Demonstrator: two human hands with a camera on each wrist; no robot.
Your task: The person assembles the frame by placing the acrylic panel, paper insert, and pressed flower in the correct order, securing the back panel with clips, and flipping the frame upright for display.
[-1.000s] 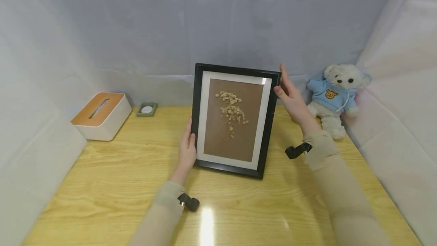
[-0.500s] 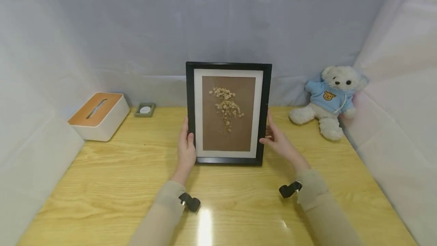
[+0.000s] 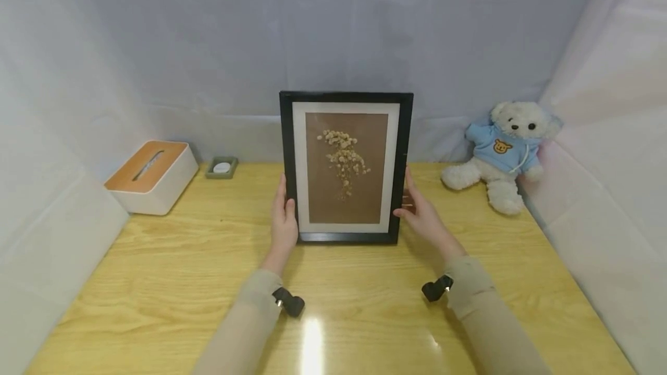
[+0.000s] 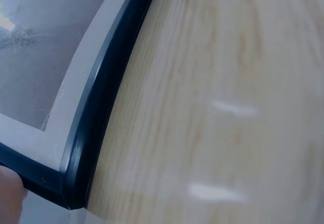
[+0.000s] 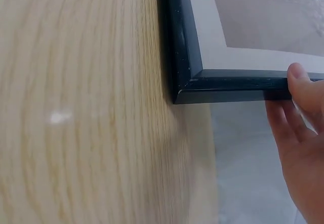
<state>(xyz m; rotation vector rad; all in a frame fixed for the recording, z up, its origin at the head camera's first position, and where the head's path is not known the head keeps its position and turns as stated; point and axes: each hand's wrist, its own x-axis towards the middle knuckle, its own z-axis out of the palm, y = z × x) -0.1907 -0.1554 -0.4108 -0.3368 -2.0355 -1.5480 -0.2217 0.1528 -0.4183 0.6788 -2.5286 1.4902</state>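
A black picture frame [image 3: 346, 237] with a white mat and a dried-flower picture on brown stands nearly upright in the middle of the wooden table. My left hand [image 3: 283, 225] grips its left side near the lower corner, thumb on the front edge. On the other side my right hand [image 3: 424, 220] holds the right edge, thumb in front and fingers behind. The right wrist view shows that thumb [image 5: 299, 74] on the black border near a lower corner. Only a bit of the left hand [image 4: 9, 196] shows in the left wrist view.
At the back left sit a white tissue box [image 3: 169, 187] with an orange lid and a small green square dish [image 3: 221, 175] with a white round thing in it. A white teddy bear [image 3: 508, 152] in a blue hoodie leans at the back right. Cloth walls [image 3: 344, 22] enclose the table.
The picture frame has gone from tilted to level and shifted slightly left and back. My right hand has slid from near its upper right corner down to its lower right side.
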